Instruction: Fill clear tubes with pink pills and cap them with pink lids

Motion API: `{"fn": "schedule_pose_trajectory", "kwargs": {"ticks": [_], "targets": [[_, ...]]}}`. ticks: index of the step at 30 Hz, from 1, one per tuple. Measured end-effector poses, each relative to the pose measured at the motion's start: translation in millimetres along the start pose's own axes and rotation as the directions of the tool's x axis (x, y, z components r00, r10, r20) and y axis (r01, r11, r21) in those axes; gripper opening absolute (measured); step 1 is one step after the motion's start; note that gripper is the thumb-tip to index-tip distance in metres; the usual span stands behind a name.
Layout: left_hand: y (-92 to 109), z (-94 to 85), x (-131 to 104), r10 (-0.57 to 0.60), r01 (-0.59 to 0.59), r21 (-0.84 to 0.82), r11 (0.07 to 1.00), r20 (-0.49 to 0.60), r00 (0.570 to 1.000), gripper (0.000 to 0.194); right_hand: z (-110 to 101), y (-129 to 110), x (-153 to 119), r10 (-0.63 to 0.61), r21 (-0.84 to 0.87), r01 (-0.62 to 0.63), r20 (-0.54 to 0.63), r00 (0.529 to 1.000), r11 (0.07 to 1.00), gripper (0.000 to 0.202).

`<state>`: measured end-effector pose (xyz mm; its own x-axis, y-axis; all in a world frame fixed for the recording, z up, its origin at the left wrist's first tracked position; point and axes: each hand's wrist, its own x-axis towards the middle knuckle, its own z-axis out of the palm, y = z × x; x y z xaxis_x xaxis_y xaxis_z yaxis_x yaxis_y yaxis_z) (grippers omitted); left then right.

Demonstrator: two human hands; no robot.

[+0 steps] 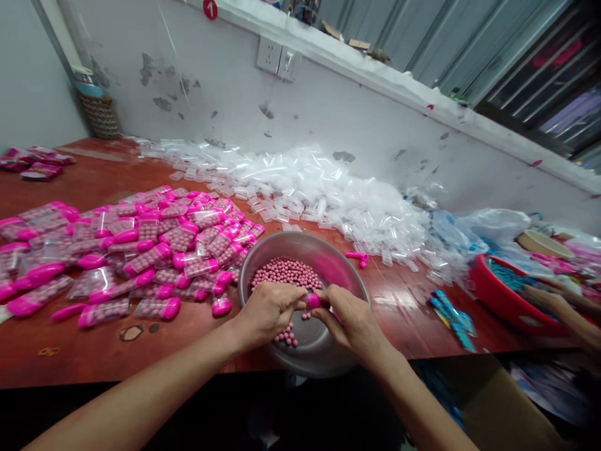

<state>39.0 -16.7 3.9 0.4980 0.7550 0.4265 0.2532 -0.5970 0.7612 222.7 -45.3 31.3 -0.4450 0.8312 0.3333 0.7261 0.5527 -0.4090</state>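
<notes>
Over a grey metal bowl [350, 269], my left hand [272, 310] and my right hand [347, 319] meet at a small bright pink cap [313, 301]. The right thumb and fingers pinch this cap. My left hand is closed right against its other side; its fingers mostly hide what they hold, perhaps a clear container. Inside the bowl lie many small round pink beads [284, 274], heaped on the far left, with a few below my hands. Left of the bowl is a wide pile of clear bead-filled containers [181, 238] with pink caps.
Behind the bowl spreads a large heap of clear plastic containers [319, 181] along the wall. A pink cap [357, 257] and blue packets [453, 319] lie to the right. Another person's hands [554, 300] reach into a red basin [498, 300] of blue pieces. A woven basket [98, 114] stands far left.
</notes>
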Motion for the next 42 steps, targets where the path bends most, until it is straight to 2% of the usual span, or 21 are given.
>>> {"fn": "schedule_pose_trajectory", "kwargs": {"ticks": [2, 4, 6, 8, 9, 11, 13, 15, 17, 20, 28, 31, 34, 37, 39, 41, 42], "targets": [[1, -2.1, 3, -0.083, 0.082, -0.162, 0.983, 0.001, 0.997, 0.022, 0, 0, 4, 0.082, 0.149, -0.074, -0.044, 0.996, 0.986, 0.012], [1, -4.4, 8, -0.186, 0.185, -0.398, 0.898, 0.038, 0.982, 0.022, -2, 1, 6, 0.214, 0.402, -0.173, -0.058, 0.975, 0.899, 0.020], [0, -6.0, 11, -0.274, 0.262, -0.586, 0.767, 0.070, 0.959, 0.025, -3, 2, 4, 0.331, 0.676, -0.234, -0.015, 0.944, 0.699, 0.030], [-2, -6.6, 13, -0.347, 0.304, -0.684, 0.664, 0.079, 0.935, 0.029, -2, 4, 0, 0.411, 0.851, -0.251, 0.046, 0.911, 0.461, 0.036], [-3, -6.5, 14, -0.367, 0.317, -0.704, 0.635, 0.086, 0.926, 0.030, -1, 5, -2, 0.440, 0.896, -0.249, 0.068, 0.895, 0.369, 0.037], [-5, -5.8, 13, -0.360, 0.323, -0.701, 0.636, 0.101, 0.927, 0.030, 0, 7, -4, 0.497, 0.935, -0.244, 0.088, 0.863, 0.259, 0.031], [-4, -4.4, 11, -0.312, 0.307, -0.671, 0.675, 0.118, 0.943, 0.028, 0, 7, -2, 0.538, 0.943, -0.244, 0.088, 0.839, 0.227, 0.026], [-2, -2.8, 10, -0.254, 0.280, -0.640, 0.715, 0.135, 0.958, 0.025, -1, 6, 4, 0.529, 0.938, -0.279, 0.132, 0.838, 0.207, 0.026], [0, -1.2, 8, -0.215, 0.257, -0.612, 0.748, 0.142, 0.966, 0.021, -2, 3, 11, 0.467, 0.917, -0.361, 0.249, 0.848, 0.167, 0.029], [0, -0.5, 7, -0.199, 0.229, -0.569, 0.790, 0.116, 0.973, 0.019, -2, 0, 18, 0.377, 0.883, -0.459, 0.394, 0.838, 0.098, 0.027], [2, -5.1, 5, -0.155, 0.160, -0.351, 0.923, 0.044, 0.987, 0.020, 12, -1, 20, 0.384, 0.900, -0.436, 0.401, 0.832, 0.005, 0.018], [7, -5.7, 5, -0.170, 0.168, -0.373, 0.912, 0.029, 0.985, 0.020, 12, -3, 24, 0.397, 0.897, -0.440, 0.390, 0.831, 0.040, 0.019], [10, -17.9, 9, -0.181, 0.154, -0.440, 0.885, -0.020, 0.983, 0.022, 3, -1, 38, 0.375, 0.883, -0.435, 0.348, 0.859, 0.178, 0.025], [2, -50.7, 16, -0.242, 0.165, -0.363, 0.917, -0.178, 0.954, 0.029, -10, 13, 67, 0.345, 0.826, -0.390, 0.257, 0.903, 0.407, 0.030], [-14, -78.9, 19, -0.290, 0.232, -0.198, 0.952, -0.343, 0.894, 0.034, -16, 32, 95, 0.350, 0.699, -0.362, 0.168, 0.921, 0.617, 0.031], [-34, -103.6, 18, -0.268, 0.322, 0.030, 0.946, -0.486, 0.832, 0.040, -16, 60, 126, 0.344, 0.403, -0.354, 0.100, 0.934, 0.844, 0.033], [-45, -112.4, 17, -0.236, 0.358, 0.140, 0.923, -0.528, 0.816, 0.043, -13, 75, 142, 0.335, 0.217, -0.347, 0.092, 0.938, 0.912, 0.034]]}}
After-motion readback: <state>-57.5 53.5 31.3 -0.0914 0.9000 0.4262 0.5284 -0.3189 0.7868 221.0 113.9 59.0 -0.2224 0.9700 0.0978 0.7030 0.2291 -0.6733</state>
